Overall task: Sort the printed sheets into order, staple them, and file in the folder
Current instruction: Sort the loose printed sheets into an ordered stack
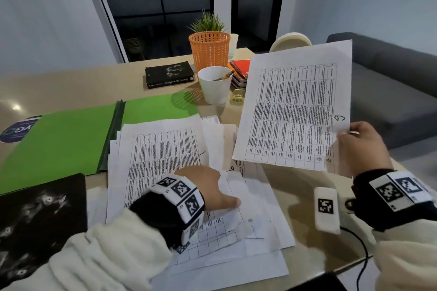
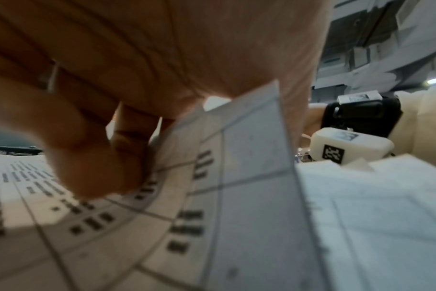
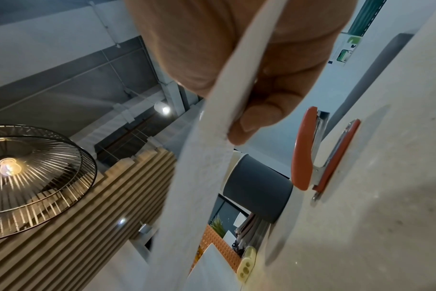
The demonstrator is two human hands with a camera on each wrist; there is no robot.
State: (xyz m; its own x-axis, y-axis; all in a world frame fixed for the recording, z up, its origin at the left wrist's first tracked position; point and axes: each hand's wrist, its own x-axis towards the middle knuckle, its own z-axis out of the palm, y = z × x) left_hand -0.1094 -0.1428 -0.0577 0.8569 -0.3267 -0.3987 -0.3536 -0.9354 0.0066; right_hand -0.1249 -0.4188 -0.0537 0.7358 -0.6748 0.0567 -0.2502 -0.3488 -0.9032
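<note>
Right hand: thumb and fingers pinch one printed sheet at its near right corner and hold it raised, clear of the table, tilted with the printed table facing the person. A handwritten mark sits just beside the pinching thumb. In the right wrist view the thumb tip presses the paper's edge, and an orange stapler lies on the tabletop just beyond the thumb.

Left hand: palm down on the loose pile of sheets, thumb extended to the right along the paper. In the left wrist view the fingers curl down with their tips on a printed page, and a sheet edge rises between fingers and palm; whether they pinch it I cannot tell.

The pile lies under and around the left fingers, its sheets fanned and overlapping, some corners projecting toward the near table edge. An open green folder lies flat to the left of the left fingers, its right half partly under the pile.

Beyond both hands stand a white cup with pencils, an orange mesh basket, a black book and spiral notebooks. A yellow sharpener lies just beside the cup.
</note>
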